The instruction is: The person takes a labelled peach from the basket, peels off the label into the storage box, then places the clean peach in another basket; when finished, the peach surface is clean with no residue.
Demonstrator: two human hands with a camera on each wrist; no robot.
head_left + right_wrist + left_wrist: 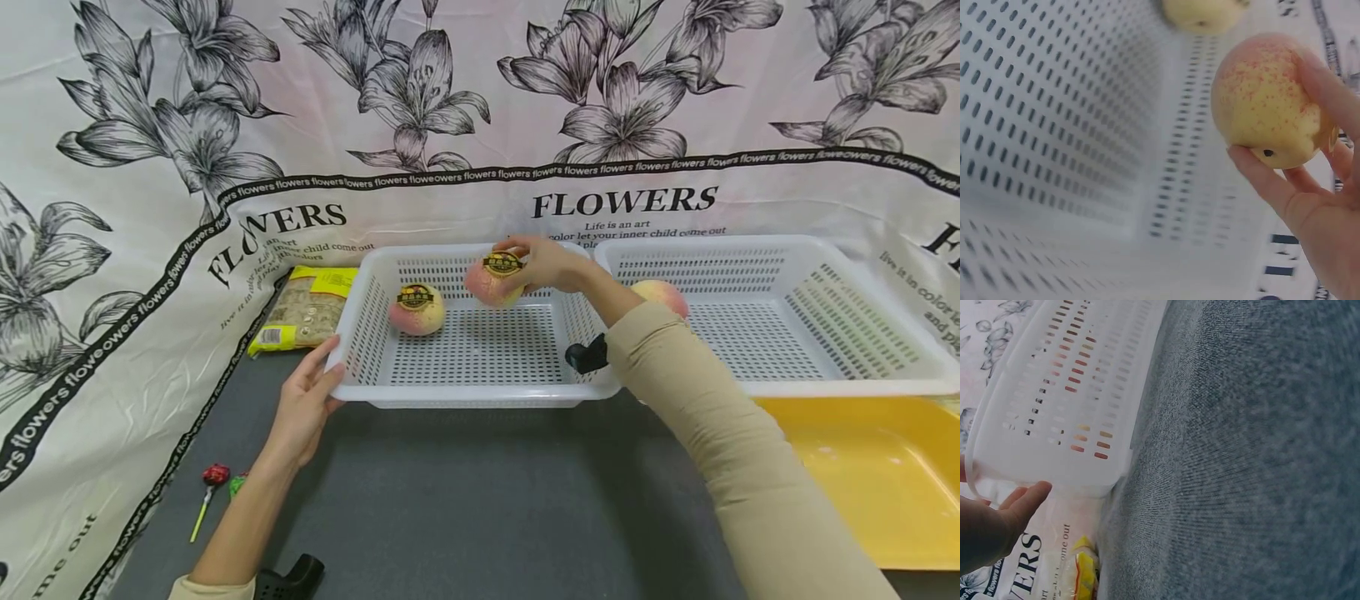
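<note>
My right hand (542, 263) grips a pink-yellow apple (492, 281) with a dark round sticker, held above the floor of the left white perforated basket (480, 392). The right wrist view shows the same apple (1266, 100) between my fingers (1269, 184) over the basket floor (1054, 125). A second stickered apple (416, 309) lies inside that basket at the left, and it shows blurred as the far apple (1202, 14). My left hand (307, 398) rests with straight fingers against the basket's front left corner (1054, 469). A third apple (662, 295) lies in the right basket (825, 383), partly behind my sleeve.
A yellow tray (885, 475) sits at the front right under the right basket. A yellow-labelled packet (307, 310) lies left of the baskets. Two lollipops (213, 479) lie on the grey mat (480, 500) near my left forearm. Flower-printed cloth covers the back and left.
</note>
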